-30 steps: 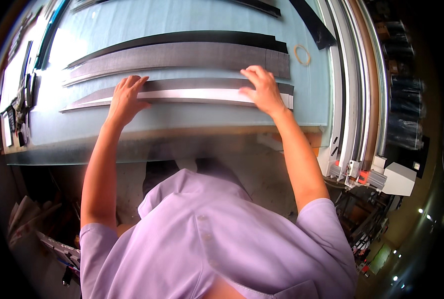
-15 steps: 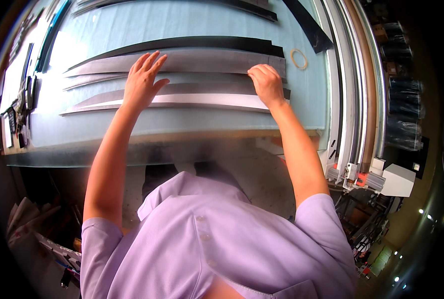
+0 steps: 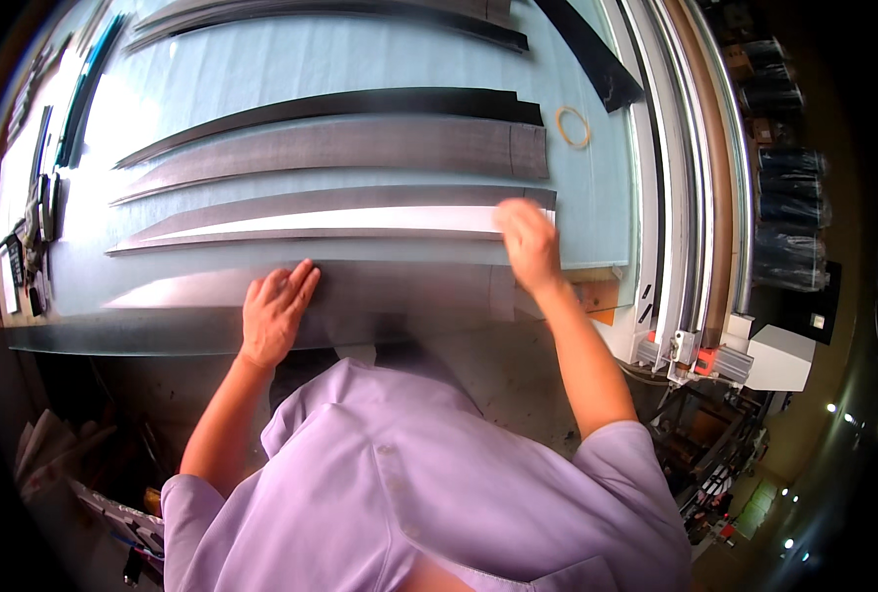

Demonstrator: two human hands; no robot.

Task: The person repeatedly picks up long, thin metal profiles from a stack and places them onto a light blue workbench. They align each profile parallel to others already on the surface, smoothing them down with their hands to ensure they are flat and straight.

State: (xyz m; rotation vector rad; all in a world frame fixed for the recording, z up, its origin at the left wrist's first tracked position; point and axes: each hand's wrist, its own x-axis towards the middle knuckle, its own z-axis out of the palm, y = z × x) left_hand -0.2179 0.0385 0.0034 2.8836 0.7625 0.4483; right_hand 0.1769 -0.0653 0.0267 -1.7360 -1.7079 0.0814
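Observation:
Long, tapered dark grey sheet pieces lie across a pale table [image 3: 350, 69]. The nearest grey sheet piece [image 3: 400, 286] runs along the table's front edge. My left hand [image 3: 279, 314] rests on it, fingers stretched out flat. My right hand [image 3: 530, 247] is curled and smeared by motion over the right end of a grey piece with a white strip [image 3: 360, 219]; its fingertips do not show clearly. Behind that piece lie a wider grey sheet piece [image 3: 360, 146] and a narrow black one [image 3: 330, 102].
More dark strips [image 3: 330, 12] lie at the far side, with a black strip [image 3: 597, 59] at the far right. A tan ring [image 3: 573, 128] is near the metal rail [image 3: 681, 168]. Small tools [image 3: 35, 232] crowd the left edge.
A grey sheet piece now lies at the front edge, apart from the others. My left hand has come nearer to me; my right hand has moved nearer too. The view has shifted slightly.

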